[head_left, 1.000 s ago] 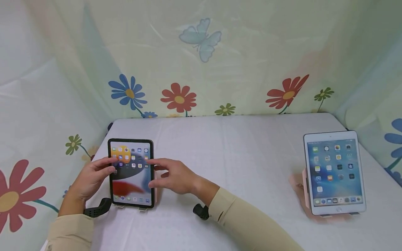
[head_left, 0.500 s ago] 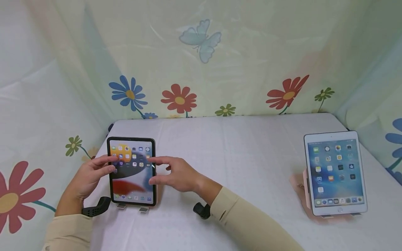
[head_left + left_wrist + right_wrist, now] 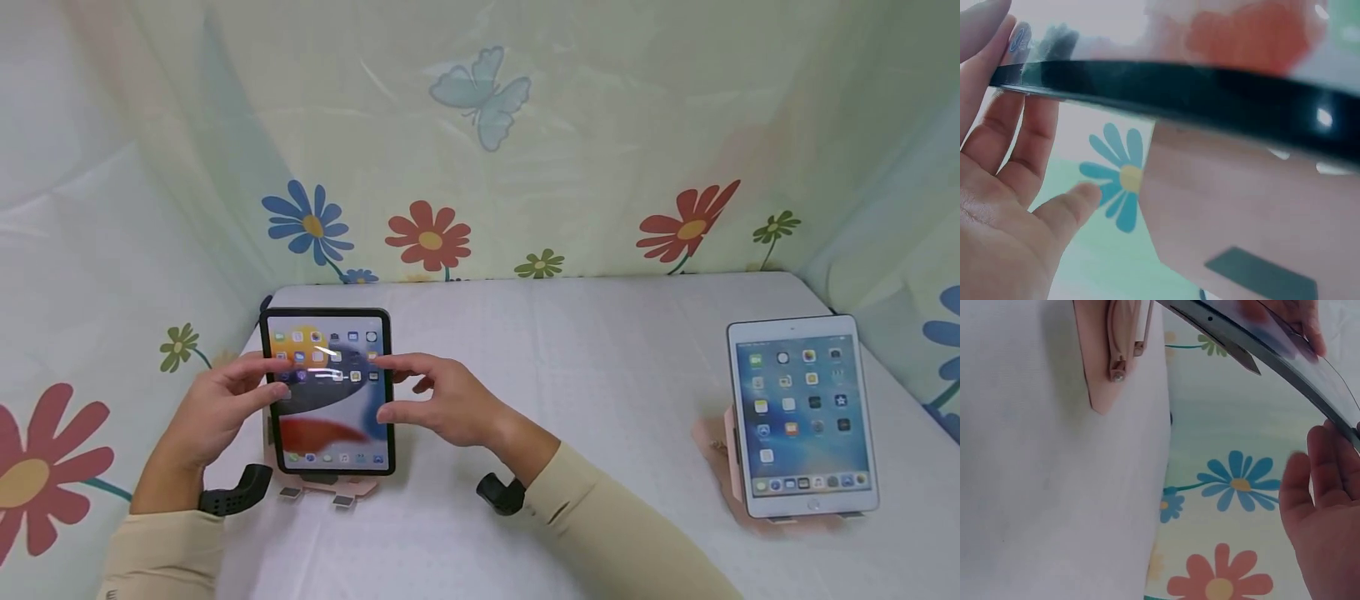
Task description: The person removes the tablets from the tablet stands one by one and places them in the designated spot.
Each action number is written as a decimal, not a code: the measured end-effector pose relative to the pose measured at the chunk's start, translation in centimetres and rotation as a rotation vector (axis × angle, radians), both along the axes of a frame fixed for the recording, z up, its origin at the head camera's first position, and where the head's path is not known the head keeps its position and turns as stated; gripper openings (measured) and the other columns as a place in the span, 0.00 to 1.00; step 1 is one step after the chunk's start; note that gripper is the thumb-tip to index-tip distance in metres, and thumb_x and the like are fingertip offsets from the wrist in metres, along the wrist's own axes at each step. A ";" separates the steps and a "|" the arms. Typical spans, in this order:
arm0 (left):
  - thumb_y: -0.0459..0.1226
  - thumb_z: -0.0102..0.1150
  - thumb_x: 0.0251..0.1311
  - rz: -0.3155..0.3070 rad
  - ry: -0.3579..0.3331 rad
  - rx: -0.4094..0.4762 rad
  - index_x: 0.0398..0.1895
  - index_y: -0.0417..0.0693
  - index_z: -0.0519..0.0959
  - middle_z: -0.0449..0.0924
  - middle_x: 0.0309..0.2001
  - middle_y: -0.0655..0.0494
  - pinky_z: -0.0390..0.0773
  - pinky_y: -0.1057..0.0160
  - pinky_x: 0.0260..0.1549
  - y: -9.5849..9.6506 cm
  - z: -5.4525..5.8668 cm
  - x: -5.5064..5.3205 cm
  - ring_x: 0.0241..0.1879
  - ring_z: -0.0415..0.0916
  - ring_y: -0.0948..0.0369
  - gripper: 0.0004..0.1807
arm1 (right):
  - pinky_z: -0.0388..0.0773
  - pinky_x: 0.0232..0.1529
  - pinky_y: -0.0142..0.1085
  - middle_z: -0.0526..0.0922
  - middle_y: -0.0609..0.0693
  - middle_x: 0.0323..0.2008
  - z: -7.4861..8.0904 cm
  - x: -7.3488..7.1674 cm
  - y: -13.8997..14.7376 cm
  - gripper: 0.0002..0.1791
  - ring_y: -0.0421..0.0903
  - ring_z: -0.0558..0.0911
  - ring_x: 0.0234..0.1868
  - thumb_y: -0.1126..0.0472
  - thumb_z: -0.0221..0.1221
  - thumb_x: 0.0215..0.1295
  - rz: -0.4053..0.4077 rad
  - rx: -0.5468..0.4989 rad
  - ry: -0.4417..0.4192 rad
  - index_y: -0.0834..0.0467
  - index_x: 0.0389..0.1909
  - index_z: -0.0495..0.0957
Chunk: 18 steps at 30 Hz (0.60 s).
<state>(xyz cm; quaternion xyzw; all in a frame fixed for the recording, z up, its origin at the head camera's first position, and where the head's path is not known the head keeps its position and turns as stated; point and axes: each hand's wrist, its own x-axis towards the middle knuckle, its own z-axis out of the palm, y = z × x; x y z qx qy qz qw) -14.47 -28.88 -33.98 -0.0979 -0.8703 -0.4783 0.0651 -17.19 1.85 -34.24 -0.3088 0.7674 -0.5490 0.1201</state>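
Both hands hold a black-framed tablet [image 3: 330,417] with its home screen lit, one at each side edge. My left hand [image 3: 213,408] grips its left side, thumb and index finger over the front and other fingers behind, as the left wrist view shows. On the opposite edge my right hand [image 3: 457,408] pinches the tablet the same way. A pink tablet stand [image 3: 360,487] shows below the tablet's lower edge, its two small front lips bare. In the right wrist view a gap separates the tablet's edge [image 3: 1285,378] from the stand's hinged base [image 3: 1097,375].
A white tablet [image 3: 802,417], screen lit, leans on another pink stand [image 3: 729,442] at the right of the white-covered table [image 3: 570,350]. Curtains with printed flowers [image 3: 429,237] close off the back and sides. Black wrist straps [image 3: 238,493] sit at both wrists.
The hands have raised the black-framed tablet off its stand's lips and shifted it slightly right. More of the stand now shows beneath it. The white tablet has stayed in place.
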 end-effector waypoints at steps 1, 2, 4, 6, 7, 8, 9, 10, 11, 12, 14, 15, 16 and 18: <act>0.30 0.60 0.68 -0.009 0.009 0.013 0.57 0.29 0.77 0.73 0.51 0.56 0.78 0.73 0.42 0.1 0.1 0.1 0.51 0.69 0.64 0.17 | 0.76 0.54 0.38 0.76 0.45 0.60 0.0 0.0 0.1 0.33 0.44 0.75 0.56 0.56 0.69 0.63 0.004 -0.021 -0.014 0.49 0.69 0.73; 0.29 0.60 0.67 -0.019 0.022 0.026 0.56 0.29 0.78 0.73 0.50 0.58 0.79 0.72 0.42 0.3 0.1 0.1 0.50 0.70 0.64 0.16 | 0.78 0.53 0.37 0.76 0.45 0.60 0.0 0.0 0.2 0.33 0.44 0.76 0.56 0.57 0.69 0.63 0.004 -0.039 -0.029 0.49 0.69 0.73; 0.27 0.60 0.67 -0.036 0.045 0.048 0.55 0.30 0.78 0.74 0.49 0.63 0.79 0.72 0.42 0.7 0.2 0.2 0.49 0.72 0.65 0.15 | 0.80 0.50 0.37 0.74 0.46 0.62 0.2 0.1 0.5 0.32 0.45 0.77 0.56 0.58 0.69 0.64 0.004 -0.074 -0.050 0.50 0.70 0.72; 0.26 0.61 0.65 -0.050 0.069 0.067 0.53 0.30 0.79 0.75 0.48 0.65 0.80 0.72 0.42 1.1 0.4 0.1 0.49 0.73 0.65 0.14 | 0.81 0.46 0.36 0.73 0.47 0.62 0.3 0.2 0.7 0.32 0.46 0.77 0.55 0.59 0.68 0.65 -0.011 -0.087 -0.053 0.49 0.70 0.72; 0.25 0.61 0.65 -0.052 0.075 0.074 0.53 0.29 0.79 0.75 0.48 0.65 0.80 0.72 0.42 1.3 0.5 0.1 0.49 0.73 0.65 0.14 | 0.82 0.46 0.36 0.73 0.47 0.62 0.4 0.3 0.8 0.32 0.46 0.77 0.55 0.59 0.68 0.65 -0.023 -0.087 -0.047 0.49 0.70 0.72; 0.25 0.61 0.65 -0.051 0.080 0.073 0.53 0.29 0.79 0.75 0.49 0.63 0.80 0.72 0.41 1.6 0.5 0.1 0.49 0.74 0.66 0.14 | 0.82 0.45 0.36 0.73 0.47 0.62 0.5 0.3 0.9 0.31 0.46 0.77 0.54 0.59 0.67 0.66 -0.034 -0.087 -0.042 0.49 0.70 0.72; 0.26 0.62 0.64 -0.045 0.081 0.067 0.53 0.30 0.79 0.75 0.49 0.61 0.80 0.71 0.40 1.8 0.7 0.2 0.48 0.74 0.66 0.14 | 0.82 0.45 0.37 0.73 0.47 0.61 0.6 0.4 1.0 0.31 0.46 0.78 0.54 0.59 0.67 0.66 -0.044 -0.089 -0.036 0.49 0.70 0.72; 0.26 0.62 0.64 -0.041 0.080 0.059 0.53 0.30 0.79 0.76 0.50 0.58 0.81 0.71 0.39 2.0 0.8 0.2 0.47 0.75 0.66 0.15 | 0.82 0.45 0.37 0.74 0.48 0.61 0.6 0.4 1.2 0.31 0.47 0.78 0.53 0.59 0.67 0.66 -0.054 -0.093 -0.028 0.49 0.69 0.72; 0.26 0.62 0.65 -0.040 0.077 0.052 0.54 0.30 0.79 0.76 0.50 0.55 0.81 0.70 0.39 2.3 0.9 0.2 0.47 0.75 0.66 0.15 | 0.82 0.45 0.37 0.74 0.48 0.61 0.7 0.4 1.3 0.31 0.47 0.79 0.52 0.60 0.67 0.66 -0.065 -0.096 -0.017 0.50 0.69 0.72; 0.27 0.62 0.65 -0.036 0.066 0.047 0.55 0.31 0.79 0.76 0.51 0.51 0.82 0.69 0.38 2.5 1.1 0.2 0.46 0.75 0.66 0.16 | 0.82 0.45 0.37 0.74 0.49 0.60 0.7 0.3 1.4 0.30 0.47 0.80 0.51 0.61 0.67 0.65 -0.075 -0.099 -0.009 0.51 0.69 0.73; 0.28 0.62 0.66 -0.037 0.054 0.033 0.57 0.32 0.78 0.75 0.53 0.44 0.82 0.68 0.37 2.9 1.3 0.1 0.46 0.75 0.64 0.17 | 0.83 0.44 0.37 0.75 0.51 0.59 0.8 0.3 1.7 0.30 0.48 0.81 0.49 0.64 0.67 0.65 -0.092 -0.115 0.002 0.53 0.68 0.73; 0.29 0.62 0.66 -0.040 0.045 0.033 0.58 0.33 0.78 0.75 0.53 0.41 0.82 0.68 0.37 3.1 1.4 0.1 0.47 0.75 0.63 0.18 | 0.83 0.44 0.37 0.76 0.52 0.59 0.9 0.3 1.8 0.30 0.48 0.81 0.48 0.65 0.67 0.65 -0.101 -0.120 0.008 0.54 0.67 0.73; 0.29 0.62 0.66 -0.044 0.037 0.042 0.58 0.33 0.77 0.75 0.54 0.40 0.82 0.67 0.38 3.4 1.5 0.0 0.47 0.74 0.62 0.18 | 0.83 0.43 0.37 0.76 0.53 0.59 0.9 0.3 2.0 0.29 0.49 0.82 0.47 0.67 0.66 0.64 -0.107 -0.127 0.012 0.55 0.67 0.73; 0.30 0.62 0.67 -0.046 0.013 0.070 0.59 0.34 0.77 0.74 0.55 0.39 0.82 0.67 0.39 3.8 1.7 -0.2 0.48 0.74 0.60 0.19 | 0.84 0.42 0.38 0.75 0.54 0.59 1.0 0.2 2.4 0.29 0.49 0.82 0.47 0.68 0.66 0.64 -0.122 -0.134 0.011 0.56 0.67 0.73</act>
